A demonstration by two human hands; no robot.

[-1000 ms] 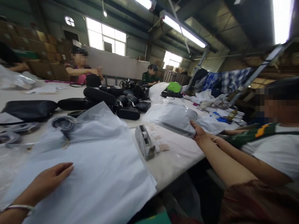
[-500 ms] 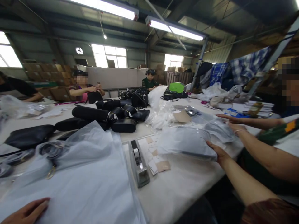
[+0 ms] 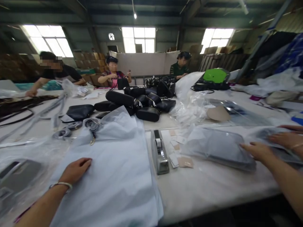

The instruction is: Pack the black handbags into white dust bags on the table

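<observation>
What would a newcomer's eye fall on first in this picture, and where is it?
Probably the heap of black bags mid-picture, with a bright green object behind it to the right. Nearer, the left hand lies on broad pale sheets. The right hand touches a wrapped package, right of the tape dispenser.

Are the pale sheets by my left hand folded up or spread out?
Spread out: the pale sheets lie broad, mostly flat, wrinkled, beneath the left hand.
</observation>
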